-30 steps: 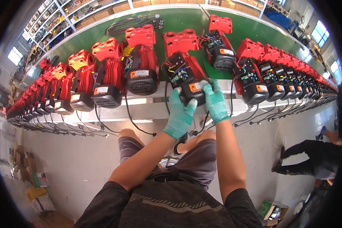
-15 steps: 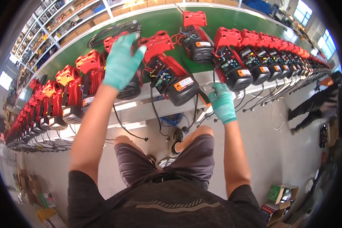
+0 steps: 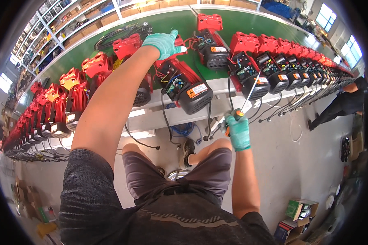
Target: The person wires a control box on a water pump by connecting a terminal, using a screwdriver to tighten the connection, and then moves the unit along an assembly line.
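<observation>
My left hand point(image 3: 162, 45), in a green glove, lies over the red casting point(image 3: 178, 41) of a motor unit with its fingers spread. Whether it grips the casting cannot be seen. Below, that unit's black motor cover point(image 3: 195, 98) carries an orange and white label, and its green circuit board point(image 3: 176, 84) and coloured wires are exposed. My right hand point(image 3: 238, 134), gloved alike, is closed round the handle of a screwdriver point(image 3: 250, 93). Its long shaft points up and right, passing in front of the neighbouring unit point(image 3: 253, 83); contact there cannot be made out.
Rows of similar red units point(image 3: 274, 45) line the green bench point(image 3: 241, 22) on both sides. Another unit point(image 3: 213, 49) sits farther back. Black cables point(image 3: 167, 122) hang off the front edge. A cable bundle point(image 3: 122, 36) lies at the back left. A person point(image 3: 343, 102) stands at far right.
My left hand has moved right onto the red casting. My right hand has drawn back toward me from the bench edge, and the screwdriver's long shaft now shows pointing upward.
</observation>
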A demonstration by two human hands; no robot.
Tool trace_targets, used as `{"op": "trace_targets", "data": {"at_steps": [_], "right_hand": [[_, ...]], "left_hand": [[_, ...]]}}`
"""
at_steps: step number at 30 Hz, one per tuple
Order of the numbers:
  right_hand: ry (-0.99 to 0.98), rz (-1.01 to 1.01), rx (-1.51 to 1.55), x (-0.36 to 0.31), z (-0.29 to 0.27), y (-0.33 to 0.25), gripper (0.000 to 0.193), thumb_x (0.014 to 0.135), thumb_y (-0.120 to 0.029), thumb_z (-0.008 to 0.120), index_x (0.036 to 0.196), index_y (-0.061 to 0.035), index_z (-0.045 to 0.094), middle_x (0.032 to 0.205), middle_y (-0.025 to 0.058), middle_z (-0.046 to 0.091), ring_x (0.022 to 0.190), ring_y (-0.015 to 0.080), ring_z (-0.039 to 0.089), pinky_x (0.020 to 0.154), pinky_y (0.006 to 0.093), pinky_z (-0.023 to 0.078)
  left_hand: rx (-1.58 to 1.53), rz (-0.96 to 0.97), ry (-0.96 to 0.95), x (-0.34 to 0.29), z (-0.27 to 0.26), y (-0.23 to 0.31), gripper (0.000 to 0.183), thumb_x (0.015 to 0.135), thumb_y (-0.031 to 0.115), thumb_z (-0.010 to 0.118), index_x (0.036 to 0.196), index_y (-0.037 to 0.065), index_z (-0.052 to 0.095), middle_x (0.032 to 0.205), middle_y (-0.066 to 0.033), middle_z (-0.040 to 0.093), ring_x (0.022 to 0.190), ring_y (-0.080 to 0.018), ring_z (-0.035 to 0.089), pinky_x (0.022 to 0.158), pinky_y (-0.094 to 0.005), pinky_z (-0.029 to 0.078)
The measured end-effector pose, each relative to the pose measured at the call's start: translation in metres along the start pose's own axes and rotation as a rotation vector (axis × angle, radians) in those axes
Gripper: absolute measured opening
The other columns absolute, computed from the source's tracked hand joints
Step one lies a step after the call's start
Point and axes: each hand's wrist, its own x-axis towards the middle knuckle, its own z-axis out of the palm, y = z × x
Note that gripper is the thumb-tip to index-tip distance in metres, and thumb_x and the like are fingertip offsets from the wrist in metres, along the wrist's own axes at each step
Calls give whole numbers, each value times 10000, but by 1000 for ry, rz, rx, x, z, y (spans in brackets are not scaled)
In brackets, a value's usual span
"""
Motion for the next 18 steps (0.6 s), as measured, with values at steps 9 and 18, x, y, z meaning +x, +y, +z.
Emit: {"op": "trace_targets", "data": {"at_steps": [9, 18], "right_hand": [[-10, -436, 191, 21, 89, 0, 1186, 816, -169, 897, 1613, 17, 39, 1371, 144, 613, 1182, 178, 618, 1043, 301, 479], [112, -244, -5, 24, 52, -33, 649, 928, -412, 784, 1385, -29, 528, 831, -47, 615, 667, 41, 569, 571, 208, 485]], "left_hand": [[-23, -36, -4, -5, 1, 2, 922, 972, 689, 486, 1621, 82, 241, 1254, -226, 690, 1131, -401, 663, 976, -506, 501], [-51, -124, -154, -23, -4, 10, 935, 989, 656, 463, 1603, -7, 223, 1397, -271, 598, 1269, -413, 601, 1068, -490, 449]]}}
